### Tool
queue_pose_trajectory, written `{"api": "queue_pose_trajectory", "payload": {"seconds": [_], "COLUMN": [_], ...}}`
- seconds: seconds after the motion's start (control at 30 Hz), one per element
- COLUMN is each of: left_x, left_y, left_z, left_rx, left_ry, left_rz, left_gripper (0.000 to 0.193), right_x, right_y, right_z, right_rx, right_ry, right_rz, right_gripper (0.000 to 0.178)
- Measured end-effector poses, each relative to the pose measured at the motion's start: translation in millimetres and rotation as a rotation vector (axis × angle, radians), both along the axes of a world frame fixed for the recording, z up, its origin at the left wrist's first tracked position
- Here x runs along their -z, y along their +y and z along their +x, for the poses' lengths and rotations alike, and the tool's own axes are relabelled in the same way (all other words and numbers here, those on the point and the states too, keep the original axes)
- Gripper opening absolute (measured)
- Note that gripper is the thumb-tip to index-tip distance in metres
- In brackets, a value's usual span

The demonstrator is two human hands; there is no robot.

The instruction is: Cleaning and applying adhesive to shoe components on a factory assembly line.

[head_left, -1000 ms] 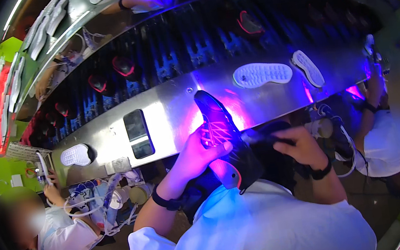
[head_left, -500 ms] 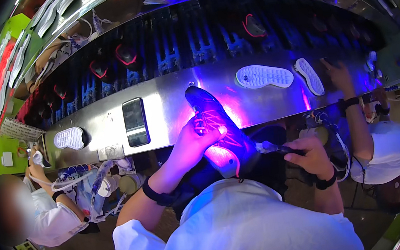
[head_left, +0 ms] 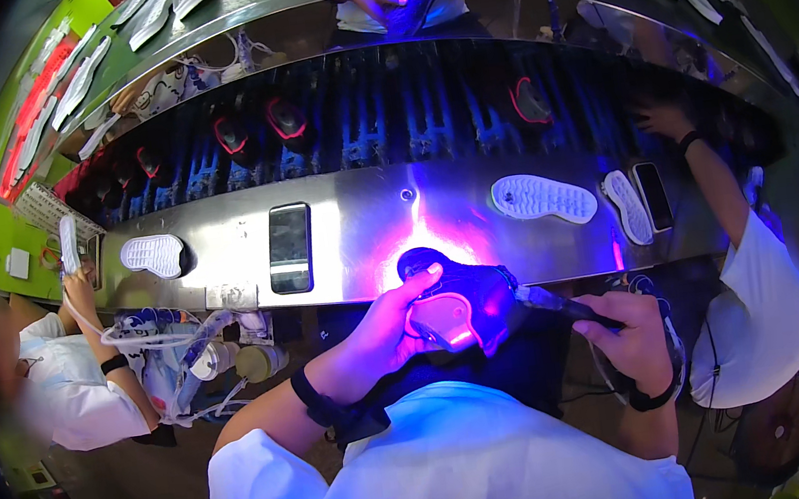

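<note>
Along the near edge of a metal bench (head_left: pixel 366 224), a dark shoe (head_left: pixel 489 303) is held toe-forward, its rounded rear panel (head_left: pixel 442 317) lit pink. It is clamped in the left hand (head_left: pixel 391 321); in the right hand (head_left: pixel 630 332) is gripped a slim, dark-handled brush (head_left: pixel 565 302), its tip seemingly touching the shoe's side. Brushing is apparently under way; a steady shoe seems called for next.

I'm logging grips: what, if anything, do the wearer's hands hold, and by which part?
The left hand holds a dark shoe upper by its left side; the right hand, a brush by its handle.
</note>
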State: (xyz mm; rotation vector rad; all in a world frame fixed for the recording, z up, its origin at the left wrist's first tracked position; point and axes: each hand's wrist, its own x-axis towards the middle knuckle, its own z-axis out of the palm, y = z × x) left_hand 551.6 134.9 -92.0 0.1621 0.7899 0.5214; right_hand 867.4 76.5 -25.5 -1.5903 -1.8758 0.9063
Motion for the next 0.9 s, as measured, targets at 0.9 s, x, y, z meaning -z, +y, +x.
{"api": "queue_pose_trajectory", "payload": {"seconds": [0.9], "left_x": [30.2], "left_y": [-25.9], "left_z": [-21.9], "left_rx": [-0.153], "left_ry": [-0.823], "left_rz": [-0.574], "left_gripper": [0.074], "right_x": [53.1], "right_y": [33.0], "right_z": [-59.6], "right_rx": [-0.093], "right_ry": [0.242], "right_rz": [0.182], "right_gripper": [0.037]}}
